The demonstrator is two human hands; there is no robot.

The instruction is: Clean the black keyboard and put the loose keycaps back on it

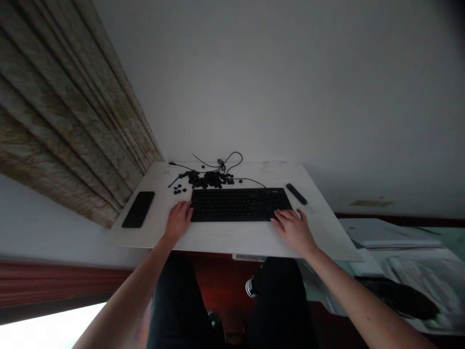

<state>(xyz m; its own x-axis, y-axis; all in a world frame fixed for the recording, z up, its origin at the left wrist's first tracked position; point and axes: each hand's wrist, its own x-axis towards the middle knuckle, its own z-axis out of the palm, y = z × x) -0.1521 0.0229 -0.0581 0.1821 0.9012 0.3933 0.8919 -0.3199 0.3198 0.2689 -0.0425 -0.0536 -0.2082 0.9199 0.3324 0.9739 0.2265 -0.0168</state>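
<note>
A black keyboard (232,205) lies flat on the white table (218,235); small light marks run in rows over it. My left hand (178,219) rests on the table at the keyboard's left edge, thumb and fingertips against that edge. Over the front right corner of the keyboard lies my right hand (292,229), its fingers spread, some of them on the number pad end. Behind the keyboard is a loose heap of small black keycaps (209,180), with several scattered to its left. A thin dark cable (250,179) runs from the keyboard's back edge, its bundled part behind the heap.
A black phone (138,209) lies at the table's left. A slim blue tool (174,182) is beside the keycaps. To the keyboard's right lies a dark narrow bar (297,194). A curtain (72,106) hangs at left; papers (392,235) lie lower right.
</note>
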